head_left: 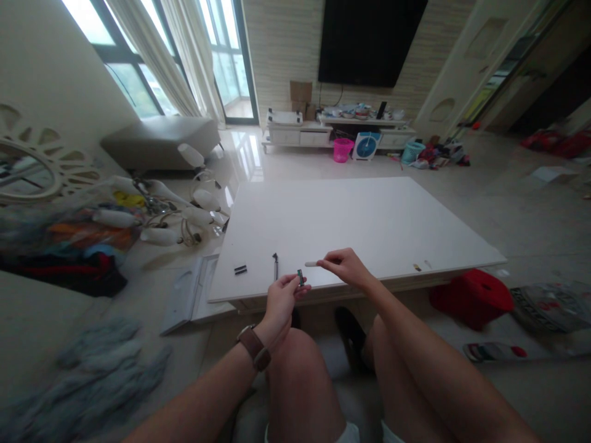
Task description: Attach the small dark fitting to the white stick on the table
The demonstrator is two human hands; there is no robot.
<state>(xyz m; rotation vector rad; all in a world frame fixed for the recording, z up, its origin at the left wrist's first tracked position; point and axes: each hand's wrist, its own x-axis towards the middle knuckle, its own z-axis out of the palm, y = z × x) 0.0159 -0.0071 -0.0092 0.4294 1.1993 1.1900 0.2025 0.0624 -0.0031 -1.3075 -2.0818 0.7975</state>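
My left hand (pixel 287 293), wearing a brown-strapped watch (pixel 253 347), pinches a small dark green-and-black razor cartridge (pixel 301 278) at the near edge of the white table (pixel 341 215). Just to its right, my right hand (pixel 345 266) is closed on a short whitish stick (pixel 312 264), its free end pointing left towards the cartridge; its exact kind is too small to tell. The stick and the cartridge look apart. Beyond my left hand lies a slim razor handle (pixel 276 266), head end away from me. Two dark razor cartridges (pixel 241 269) lie side by side farther left.
Small brown scraps (pixel 417 267) lie at the table's right front. A red stool (pixel 475 298) stands beside that corner. On the left floor are a lamp with several white shades (pixel 161 209) and an open white box (pixel 189 295). A pink bin (pixel 342 150) stands by the TV cabinet.
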